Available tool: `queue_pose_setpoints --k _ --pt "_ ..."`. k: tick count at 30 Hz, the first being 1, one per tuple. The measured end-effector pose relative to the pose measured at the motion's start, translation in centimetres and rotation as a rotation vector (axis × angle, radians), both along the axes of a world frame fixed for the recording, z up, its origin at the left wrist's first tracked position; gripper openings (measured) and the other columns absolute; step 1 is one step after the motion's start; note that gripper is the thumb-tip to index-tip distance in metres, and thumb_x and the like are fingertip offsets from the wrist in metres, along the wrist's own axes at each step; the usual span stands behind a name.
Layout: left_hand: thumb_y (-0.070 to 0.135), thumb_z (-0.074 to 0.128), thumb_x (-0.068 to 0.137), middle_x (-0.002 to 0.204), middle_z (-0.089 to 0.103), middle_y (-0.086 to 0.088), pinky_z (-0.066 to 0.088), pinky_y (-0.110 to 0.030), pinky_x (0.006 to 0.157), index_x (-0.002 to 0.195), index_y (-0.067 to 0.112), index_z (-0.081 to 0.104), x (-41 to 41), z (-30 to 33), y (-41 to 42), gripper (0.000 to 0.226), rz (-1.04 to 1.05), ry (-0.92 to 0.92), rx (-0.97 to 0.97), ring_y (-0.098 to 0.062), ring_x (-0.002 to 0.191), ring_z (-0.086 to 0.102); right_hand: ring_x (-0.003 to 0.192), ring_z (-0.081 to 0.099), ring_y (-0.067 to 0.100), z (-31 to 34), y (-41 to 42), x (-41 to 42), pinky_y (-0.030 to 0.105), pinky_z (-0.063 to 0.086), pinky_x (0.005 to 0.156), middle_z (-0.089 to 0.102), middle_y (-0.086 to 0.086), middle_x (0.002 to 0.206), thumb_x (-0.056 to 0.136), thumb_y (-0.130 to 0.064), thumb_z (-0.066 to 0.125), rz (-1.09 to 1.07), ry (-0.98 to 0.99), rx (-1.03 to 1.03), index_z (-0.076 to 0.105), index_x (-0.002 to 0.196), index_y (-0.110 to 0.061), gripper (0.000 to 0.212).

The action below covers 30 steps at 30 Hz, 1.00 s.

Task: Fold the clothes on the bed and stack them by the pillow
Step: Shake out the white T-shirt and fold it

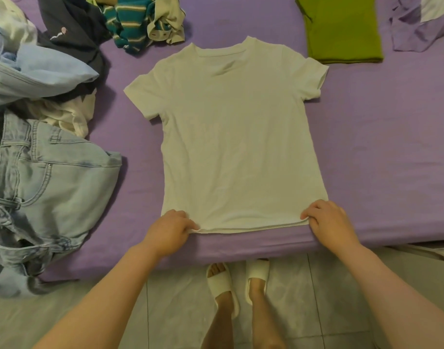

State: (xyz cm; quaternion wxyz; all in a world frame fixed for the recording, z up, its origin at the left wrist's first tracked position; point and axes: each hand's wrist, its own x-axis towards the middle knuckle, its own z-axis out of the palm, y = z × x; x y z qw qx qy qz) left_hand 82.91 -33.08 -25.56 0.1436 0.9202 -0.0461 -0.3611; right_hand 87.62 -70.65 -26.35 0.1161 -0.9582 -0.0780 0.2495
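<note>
the left hand pinches the near left corner of the white t-shirt at its hem, and the right hand pinches the near right corner. the shirt lies flat and spread on the purple bed, collar away, with the hem by the near edge. this looks like the laying-out step, with no fold made yet; next probably comes folding it. a folded green garment lies beyond; jeans wait in the heap at left.
</note>
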Motion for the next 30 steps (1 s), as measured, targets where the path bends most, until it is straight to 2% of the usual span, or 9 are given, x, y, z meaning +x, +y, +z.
queue_pose_setpoints --k 2,4,6,9,14,18,21,24,30 --pt "0.029 0.048 0.090 0.100 0.057 0.003 0.040 -0.032 0.080 0.098 0.028 0.073 0.7 0.6 -0.8 0.026 -0.040 0.001 0.031 -0.021 0.096 0.047 0.099 0.049 0.020 0.0 0.5 0.3 0.031 0.035 0.082 0.061 0.000 0.109 0.091 -0.015 0.051 -0.059 0.019 0.005 0.073 0.094 -0.020 0.023" --pt "0.037 0.050 0.088 0.101 0.055 0.002 0.041 -0.033 0.079 0.096 0.026 0.071 1.0 0.6 -1.9 0.025 -0.005 -0.008 -0.015 -0.022 0.096 0.048 0.102 0.047 0.021 0.1 1.4 0.3 0.031 0.035 0.082 0.059 -0.001 0.111 0.088 -0.022 0.055 -0.102 -0.012 0.042 0.072 0.098 -0.024 0.020" --pt "0.040 0.052 0.089 0.115 0.049 0.001 0.044 -0.032 0.084 0.114 0.028 0.064 1.1 0.4 -3.5 0.031 0.091 -0.045 -0.117 -0.021 0.106 0.048 0.113 0.044 0.024 0.1 2.3 0.1 0.036 0.038 0.089 0.054 -0.001 0.121 0.088 -0.030 0.057 -0.069 -0.041 0.032 0.066 0.113 -0.031 0.026" --pt "0.035 0.052 0.091 0.137 0.032 -0.002 0.047 -0.036 0.090 0.139 0.033 0.042 1.4 -0.4 -5.7 0.049 -0.027 -0.133 -0.079 -0.025 0.114 0.040 0.118 0.041 0.024 0.0 2.6 -0.6 0.037 0.039 0.090 0.047 0.000 0.130 0.093 -0.038 0.051 0.032 -0.039 -0.125 0.056 0.126 -0.033 0.033" --pt "0.033 0.047 0.096 0.118 0.052 -0.005 0.047 -0.033 0.076 0.127 0.023 0.046 3.2 0.1 -6.8 0.032 0.059 0.058 -0.059 -0.027 0.094 0.058 0.099 0.048 0.022 1.2 3.1 0.8 0.029 0.037 0.069 0.051 0.002 0.112 0.099 -0.033 0.036 0.053 0.076 -0.322 0.057 0.114 -0.022 0.029" --pt "0.036 0.041 0.099 0.109 0.057 -0.005 0.045 -0.032 0.075 0.111 0.015 0.061 5.3 1.3 -8.4 0.031 0.021 -0.064 -0.039 -0.025 0.101 0.055 0.109 0.048 0.023 2.0 5.2 3.2 0.032 0.038 0.083 0.052 0.003 0.123 0.098 -0.032 0.038 0.040 0.040 -0.211 0.056 0.123 -0.021 0.032" --pt "0.035 0.044 0.098 0.131 0.048 -0.002 0.045 -0.033 0.087 0.129 0.021 0.053 7.5 1.9 -9.7 0.036 0.019 -0.132 -0.135 -0.023 0.119 0.043 0.134 0.030 0.024 2.1 5.7 5.2 0.034 0.030 0.103 0.033 0.003 0.148 0.099 -0.036 0.040 0.018 0.039 -0.129 0.040 0.140 -0.027 0.042" --pt "0.038 0.047 0.096 0.150 0.028 -0.003 0.034 -0.037 0.106 0.142 0.026 0.038 10.6 2.0 -10.9 0.049 -0.066 -0.137 -0.082 -0.026 0.138 0.022 0.144 0.011 0.024 2.1 5.2 8.8 0.038 0.022 0.112 0.012 0.004 0.158 0.099 -0.037 0.040 0.022 0.089 -0.147 0.027 0.147 -0.029 0.051" --pt "0.045 0.041 0.097 0.159 -0.009 -0.005 0.008 -0.051 0.115 0.150 0.031 0.009 19.3 0.8 -14.1 0.063 -0.129 -0.075 0.028 -0.032 0.146 -0.009 0.143 0.013 0.027 1.8 3.5 20.0 0.039 0.024 0.112 0.008 0.008 0.158 0.099 -0.038 0.040 -0.086 0.107 -0.082 0.019 0.150 -0.026 0.057"
